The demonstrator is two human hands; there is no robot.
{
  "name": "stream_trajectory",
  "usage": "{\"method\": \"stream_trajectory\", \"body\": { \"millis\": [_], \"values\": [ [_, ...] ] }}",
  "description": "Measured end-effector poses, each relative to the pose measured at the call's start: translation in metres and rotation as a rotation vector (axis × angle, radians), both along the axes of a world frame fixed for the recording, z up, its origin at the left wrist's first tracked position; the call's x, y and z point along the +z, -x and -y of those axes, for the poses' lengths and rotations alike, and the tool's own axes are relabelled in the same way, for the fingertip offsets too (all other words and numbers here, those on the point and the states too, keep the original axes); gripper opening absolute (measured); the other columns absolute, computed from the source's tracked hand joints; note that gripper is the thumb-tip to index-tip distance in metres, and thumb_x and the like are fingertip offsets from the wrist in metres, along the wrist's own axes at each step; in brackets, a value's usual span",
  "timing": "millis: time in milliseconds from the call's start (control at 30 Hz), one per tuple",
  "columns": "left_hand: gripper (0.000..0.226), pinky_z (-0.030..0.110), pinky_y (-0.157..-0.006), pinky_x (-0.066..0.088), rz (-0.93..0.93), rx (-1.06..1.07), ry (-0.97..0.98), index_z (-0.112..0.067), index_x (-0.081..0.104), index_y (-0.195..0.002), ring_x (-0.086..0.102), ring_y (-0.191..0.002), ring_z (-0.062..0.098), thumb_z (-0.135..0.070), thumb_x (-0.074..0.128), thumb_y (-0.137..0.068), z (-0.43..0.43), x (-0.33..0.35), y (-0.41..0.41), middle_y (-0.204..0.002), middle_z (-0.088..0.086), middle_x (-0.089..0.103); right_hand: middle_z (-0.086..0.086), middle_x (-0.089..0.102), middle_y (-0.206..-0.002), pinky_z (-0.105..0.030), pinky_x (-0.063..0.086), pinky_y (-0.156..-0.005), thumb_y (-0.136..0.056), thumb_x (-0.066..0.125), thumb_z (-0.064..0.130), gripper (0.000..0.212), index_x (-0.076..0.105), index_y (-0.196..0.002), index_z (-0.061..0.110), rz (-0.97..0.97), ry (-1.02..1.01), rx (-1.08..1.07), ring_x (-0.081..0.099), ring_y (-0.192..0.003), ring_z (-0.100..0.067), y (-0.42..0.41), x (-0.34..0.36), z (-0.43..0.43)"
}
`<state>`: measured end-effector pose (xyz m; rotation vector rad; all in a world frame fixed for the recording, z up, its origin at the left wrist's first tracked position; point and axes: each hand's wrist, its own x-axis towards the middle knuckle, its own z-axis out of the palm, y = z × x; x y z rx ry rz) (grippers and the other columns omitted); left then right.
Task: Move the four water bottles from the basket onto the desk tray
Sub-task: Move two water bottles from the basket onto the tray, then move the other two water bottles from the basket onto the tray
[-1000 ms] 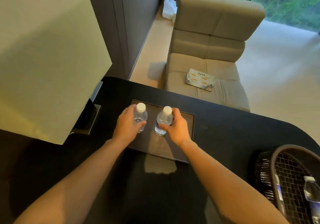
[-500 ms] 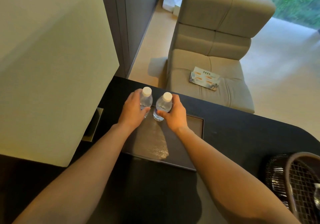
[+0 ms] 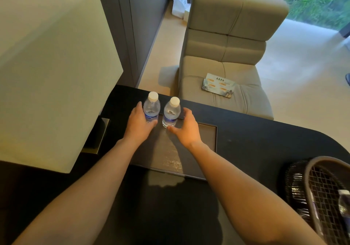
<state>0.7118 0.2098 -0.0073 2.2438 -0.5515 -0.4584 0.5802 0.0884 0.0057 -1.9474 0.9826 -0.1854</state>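
Two clear water bottles with white caps stand upright side by side at the far left corner of the dark desk tray (image 3: 198,150). My left hand (image 3: 139,125) curls around the lower part of the left bottle (image 3: 151,106), thumb across its base. My right hand (image 3: 187,131) sits just right of the right bottle (image 3: 172,112) with fingers spread and a gap between them and the bottle. At the lower right stands the dark wire basket (image 3: 295,184), where another bottle (image 3: 343,205) lies partly cut off by the frame edge.
A large cream lampshade (image 3: 56,64) overhangs the left of the black desk (image 3: 255,140), with its base beside the tray. Beyond the desk's far edge is a beige armchair (image 3: 227,36) with a leaflet (image 3: 217,84) on its seat.
Both hands carried the bottles farther back to the tray's far left corner. My right hand has let go of its bottle and spread its fingers.
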Motion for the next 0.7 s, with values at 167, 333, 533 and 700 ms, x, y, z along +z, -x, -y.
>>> {"method": "stream_trajectory", "body": {
  "millis": [167,333,533,700],
  "values": [
    [0.062,0.03,-0.09,0.044,-0.03,-0.015,-0.169,-0.013,0.047,-0.144,0.056,-0.127,0.027,-0.026,0.075,-0.09,-0.024,0.002,0.06,-0.14,0.012,0.053,-0.009,0.048,-0.158,-0.045,0.046,-0.114,-0.089,0.078,0.036,0.079,0.037,-0.154,0.017,-0.173,0.173,0.102,0.05,-0.143,-0.028,0.063,0.001,-0.003],
    [0.059,0.039,-0.1,0.046,-0.042,-0.103,-0.349,-0.008,0.046,-0.148,0.054,-0.13,0.029,-0.036,0.061,-0.098,-0.042,-0.003,0.147,-0.144,0.014,0.052,-0.009,0.059,-0.144,-0.049,0.053,-0.104,-0.091,0.071,0.046,0.062,0.051,-0.143,0.017,-0.31,0.312,0.158,0.059,-0.128,-0.03,0.154,0.011,-0.003],
    [0.05,0.039,-0.097,0.051,0.008,-0.228,-0.413,-0.012,0.054,-0.14,0.058,-0.124,0.025,-0.041,0.056,-0.099,-0.044,0.002,0.277,-0.139,0.009,0.058,-0.009,0.067,-0.132,-0.046,0.057,-0.095,-0.093,0.068,0.046,0.051,0.061,-0.133,0.015,-0.373,0.457,0.166,0.064,-0.118,-0.028,0.293,0.024,0.005],
    [0.049,0.035,-0.086,0.054,0.064,-0.316,-0.407,-0.016,0.054,-0.14,0.062,-0.115,0.02,-0.043,0.055,-0.099,-0.02,0.017,0.382,-0.134,0.004,0.06,-0.008,0.065,-0.133,-0.046,0.056,-0.097,-0.095,0.063,0.048,0.055,0.056,-0.138,0.016,-0.459,0.492,0.12,0.063,-0.121,-0.028,0.416,0.032,0.016]
  ]
}}
